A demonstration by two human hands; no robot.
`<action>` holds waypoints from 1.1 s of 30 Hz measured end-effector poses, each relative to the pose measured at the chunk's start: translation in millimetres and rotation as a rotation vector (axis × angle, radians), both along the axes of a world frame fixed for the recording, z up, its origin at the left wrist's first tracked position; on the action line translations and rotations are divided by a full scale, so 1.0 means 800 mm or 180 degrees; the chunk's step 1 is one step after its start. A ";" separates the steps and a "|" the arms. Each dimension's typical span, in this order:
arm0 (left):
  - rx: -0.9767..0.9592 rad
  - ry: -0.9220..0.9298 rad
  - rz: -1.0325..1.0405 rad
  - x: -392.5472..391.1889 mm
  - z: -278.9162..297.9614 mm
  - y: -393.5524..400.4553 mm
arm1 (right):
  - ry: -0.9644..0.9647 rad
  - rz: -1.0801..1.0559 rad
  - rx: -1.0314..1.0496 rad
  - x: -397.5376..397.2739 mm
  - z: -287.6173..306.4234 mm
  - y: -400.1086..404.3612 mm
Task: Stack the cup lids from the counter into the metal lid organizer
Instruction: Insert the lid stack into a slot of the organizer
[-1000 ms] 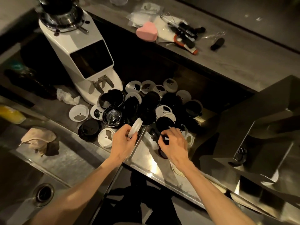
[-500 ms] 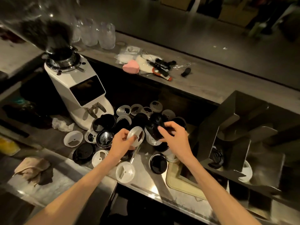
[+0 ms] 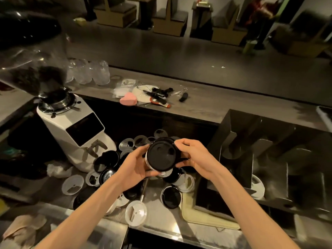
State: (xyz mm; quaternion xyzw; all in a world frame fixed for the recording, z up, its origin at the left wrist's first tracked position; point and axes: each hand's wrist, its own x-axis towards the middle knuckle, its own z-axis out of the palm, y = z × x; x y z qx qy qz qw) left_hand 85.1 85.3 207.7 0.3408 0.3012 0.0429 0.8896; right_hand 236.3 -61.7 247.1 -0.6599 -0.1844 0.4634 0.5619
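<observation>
The desk [image 3: 158, 209] at six o'clock is brushed metal, bright and reflective where the light falls. On it lie plastic lids: black lids [image 3: 171, 197] with a smooth, faintly glossy skin, and clear lids [image 3: 136, 213] that look cloudy and thin. The stack of lids [image 3: 161, 157] held at the centre is black plastic, smooth with a dull sheen. At three o'clock the lid organizer [image 3: 233, 151] is dark sheet metal, matt. At nine o'clock the grinder [image 3: 71, 133] has a glossy white shell and a polished metal collar. A crumpled cloth [image 3: 25, 229] lies at seven o'clock. The pink heart [image 3: 128, 101] at twelve o'clock looks matt.
</observation>
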 end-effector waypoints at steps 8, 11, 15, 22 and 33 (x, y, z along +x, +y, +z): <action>0.0125 -0.0007 -0.0734 0.035 0.041 -0.031 | -0.0941 -0.0298 -0.0495 0.014 0.020 -0.032; 0.0052 -0.0098 -0.0665 0.051 0.056 -0.047 | -0.1634 -0.0596 -0.0496 0.020 0.025 -0.045; 0.0073 -0.0056 -0.0387 0.072 0.075 -0.072 | -0.1953 -0.0692 -0.0455 0.029 0.042 -0.062; 0.0423 0.0018 0.0014 0.092 0.092 -0.113 | -0.1785 -0.0056 -0.0396 0.025 0.073 -0.095; 0.0574 -0.0276 0.0413 0.120 0.118 -0.179 | -0.2848 0.0168 -0.0405 0.073 0.093 -0.184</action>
